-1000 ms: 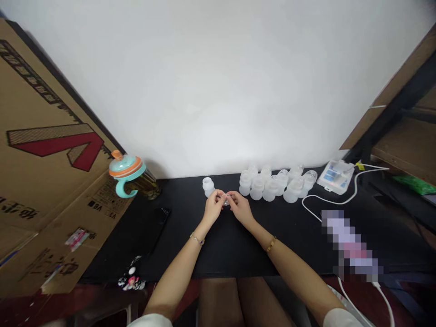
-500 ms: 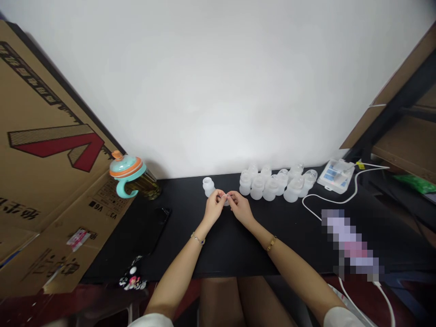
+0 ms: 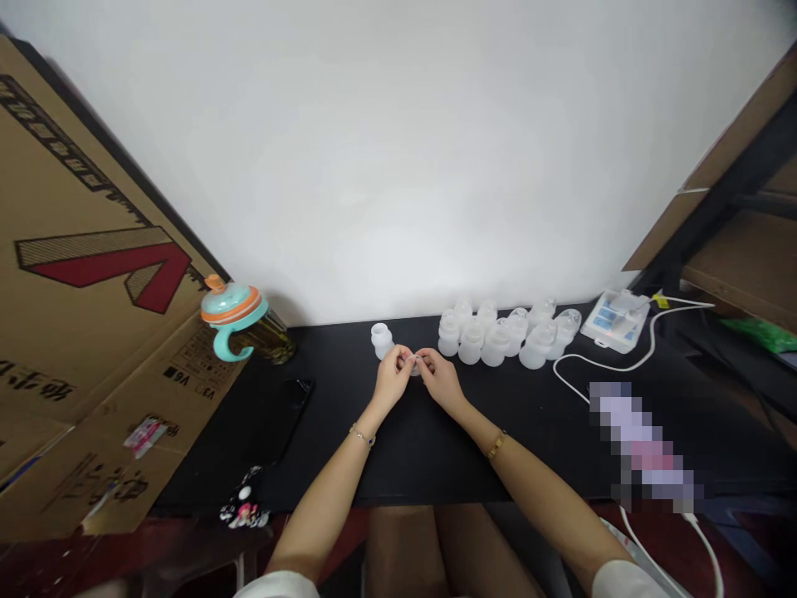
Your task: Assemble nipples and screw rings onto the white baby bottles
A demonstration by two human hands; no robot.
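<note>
Between my fingertips is a small clear round piece (image 3: 415,369), perhaps a cap; its exact kind is too small to make out. My left hand (image 3: 390,375) pinches its left side, and my right hand (image 3: 441,378) pinches the right side. Just behind my left hand stands a small white frosted bottle (image 3: 381,339), upright with an open neck. Over to the right of my hands, several more frosted bottles (image 3: 494,345) stand in a close group, at least some topped with clear domed caps. My fingers partly cover the piece.
A teal-lidded jug (image 3: 233,320) stands at left beside a large cardboard box (image 3: 93,274). A dark phone (image 3: 286,419) with a charm (image 3: 245,508) lies nearby. At right are a clear plastic case (image 3: 616,320), a white cable (image 3: 623,367) and a blurred-out object (image 3: 641,444).
My fingers have shifted only slightly around the small clear piece. The bottles and everything else on the table stay in place.
</note>
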